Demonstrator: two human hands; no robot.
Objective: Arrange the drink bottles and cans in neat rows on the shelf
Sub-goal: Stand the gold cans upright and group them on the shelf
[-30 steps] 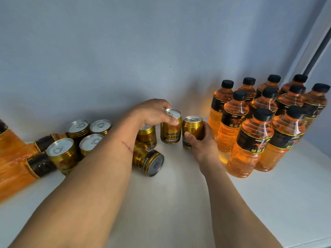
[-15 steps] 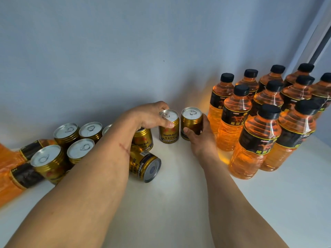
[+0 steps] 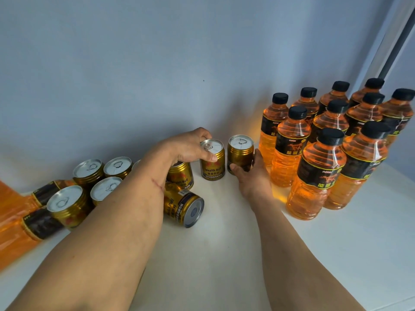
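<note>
Two upright gold cans stand side by side near the back wall of the white shelf (image 3: 224,254). My left hand (image 3: 188,147) grips the top rim of the left gold can (image 3: 213,167). My right hand (image 3: 251,178) wraps the lower side of the right gold can (image 3: 239,151), which stands close to the orange bottles (image 3: 314,176). Those bottles stand upright in rows at the right, all with black caps. Another gold can (image 3: 184,205) lies on its side under my left forearm, and an upright one (image 3: 180,176) stands behind it.
A cluster of several upright gold cans (image 3: 67,203) stands at the left. Orange bottles lying on their sides (image 3: 13,216) reach the left edge. The grey back wall (image 3: 157,75) closes the shelf, and a dark post (image 3: 397,41) rises at the right corner.
Both hands have pushed their cans a little farther back toward the wall and toward the bottles. The view has shifted slightly, with the left cans sliding lower in frame.
</note>
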